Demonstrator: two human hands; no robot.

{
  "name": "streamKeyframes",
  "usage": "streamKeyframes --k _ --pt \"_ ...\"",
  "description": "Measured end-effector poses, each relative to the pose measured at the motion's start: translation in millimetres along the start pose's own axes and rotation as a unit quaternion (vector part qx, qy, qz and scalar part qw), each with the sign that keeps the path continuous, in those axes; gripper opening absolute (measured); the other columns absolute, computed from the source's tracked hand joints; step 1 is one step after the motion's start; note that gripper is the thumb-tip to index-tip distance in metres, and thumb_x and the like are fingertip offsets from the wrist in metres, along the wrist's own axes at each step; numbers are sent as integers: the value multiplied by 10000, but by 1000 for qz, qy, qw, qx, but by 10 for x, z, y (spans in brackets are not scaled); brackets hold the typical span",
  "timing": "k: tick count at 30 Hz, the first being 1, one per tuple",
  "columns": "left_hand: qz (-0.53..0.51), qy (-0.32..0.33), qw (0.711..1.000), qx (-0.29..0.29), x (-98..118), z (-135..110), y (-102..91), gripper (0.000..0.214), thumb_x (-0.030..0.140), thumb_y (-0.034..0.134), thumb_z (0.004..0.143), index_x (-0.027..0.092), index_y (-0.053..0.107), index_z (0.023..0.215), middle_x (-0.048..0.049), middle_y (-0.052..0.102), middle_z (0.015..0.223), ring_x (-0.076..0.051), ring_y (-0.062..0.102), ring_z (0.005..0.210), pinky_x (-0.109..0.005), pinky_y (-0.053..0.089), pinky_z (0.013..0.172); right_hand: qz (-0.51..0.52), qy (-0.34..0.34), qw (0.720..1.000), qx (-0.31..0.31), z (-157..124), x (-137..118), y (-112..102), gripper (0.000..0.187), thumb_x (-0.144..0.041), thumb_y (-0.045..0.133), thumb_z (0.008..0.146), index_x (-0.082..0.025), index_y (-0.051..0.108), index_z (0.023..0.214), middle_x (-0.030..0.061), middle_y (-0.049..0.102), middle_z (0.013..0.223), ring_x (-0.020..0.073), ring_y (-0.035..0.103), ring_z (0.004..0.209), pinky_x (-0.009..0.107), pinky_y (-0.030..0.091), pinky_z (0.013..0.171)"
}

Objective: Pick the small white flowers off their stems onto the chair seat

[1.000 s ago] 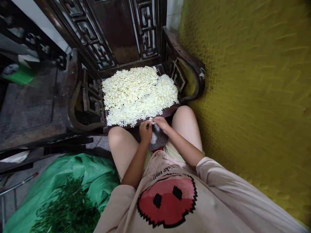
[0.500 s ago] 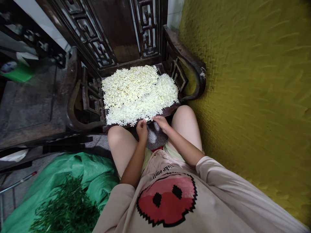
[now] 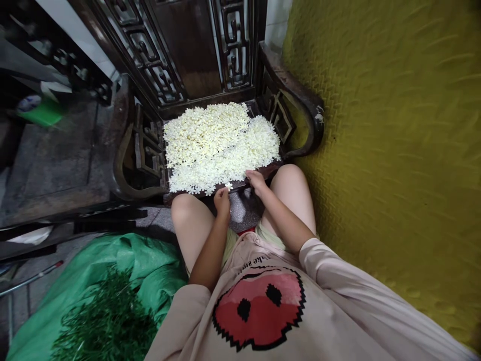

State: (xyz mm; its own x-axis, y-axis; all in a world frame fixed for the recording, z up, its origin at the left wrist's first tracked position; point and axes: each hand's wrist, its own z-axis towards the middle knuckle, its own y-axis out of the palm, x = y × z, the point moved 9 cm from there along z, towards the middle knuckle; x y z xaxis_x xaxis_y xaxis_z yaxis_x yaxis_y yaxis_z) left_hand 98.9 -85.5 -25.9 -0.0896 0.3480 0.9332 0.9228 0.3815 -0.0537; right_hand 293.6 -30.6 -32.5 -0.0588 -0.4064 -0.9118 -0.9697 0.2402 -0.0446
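Observation:
Just past the front edge of the dark wooden chair seat, my left hand [image 3: 222,199] is closed in a pinch. A single white flower [image 3: 229,186] with spread petals shows at its fingertips. To the right, my right hand [image 3: 256,181] has its fingers drawn together at the front rim of the seat, close to the lower edge of the flower layer. Anything between those fingers is too small to make out. White and cream flower heads [image 3: 225,143] cover most of the seat in a thick layer, yellower at the back and whiter in front.
The carved armchair [image 3: 122,170] has curved arms on both sides. A textured yellow sheet [image 3: 391,150] rises along the right. At lower left, a green sack [image 3: 124,250] holds leafy stems [image 3: 108,321]. A green roll [image 3: 43,111] sits on a dark wooden surface at far left.
My hands have moved apart: the right one went up and right to the seat's edge. The left still pinches a flower, lower in view. The whole view has shifted slightly.

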Motion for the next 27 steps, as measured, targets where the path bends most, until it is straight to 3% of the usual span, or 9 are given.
streamKeyframes --k 3,7,12,16,23,27 --pt "0 -24 1000 1 -37 -3 6 172 272 552 656 136 627 731 2 589 645 -94 491 550 -235 399 586 -1 23 1000 -18 -204 125 128 301 -413 625 573 -135 617 687 -7 573 601 106 482 587 239 364 604" --pt "29 15 999 0 4 11 18 193 298 551 661 142 636 736 -7 604 660 -111 521 592 -246 410 616 -9 -13 995 -95 -406 77 341 300 -437 653 552 -153 604 637 -20 549 571 101 466 563 230 344 578" --pt "74 73 994 -15 80 -10 40 188 314 546 676 155 637 717 -23 625 701 -138 560 666 -266 426 681 -42 -46 994 -93 -428 -4 342 301 -426 671 530 -158 593 641 -68 382 455 72 318 452 222 237 479" --pt "84 94 991 -34 121 -42 70 203 341 555 689 162 640 732 -28 637 723 -142 569 675 -274 434 697 -53 -66 993 -84 -431 -72 306 287 -425 662 537 -162 608 638 -69 346 439 71 286 444 225 222 471" --pt "47 85 995 -40 123 -20 62 216 347 586 670 159 659 746 -41 656 747 -164 593 717 -301 451 719 -56 -82 989 -110 -444 -132 337 299 -437 622 573 -147 656 640 -9 537 541 103 419 540 236 313 558" --pt "45 74 996 -21 154 -25 33 195 334 593 659 163 665 717 -38 661 744 -167 594 727 -307 451 731 -63 -87 984 -144 -440 -116 410 325 -443 631 576 -146 678 699 -26 498 507 97 391 512 230 290 531"
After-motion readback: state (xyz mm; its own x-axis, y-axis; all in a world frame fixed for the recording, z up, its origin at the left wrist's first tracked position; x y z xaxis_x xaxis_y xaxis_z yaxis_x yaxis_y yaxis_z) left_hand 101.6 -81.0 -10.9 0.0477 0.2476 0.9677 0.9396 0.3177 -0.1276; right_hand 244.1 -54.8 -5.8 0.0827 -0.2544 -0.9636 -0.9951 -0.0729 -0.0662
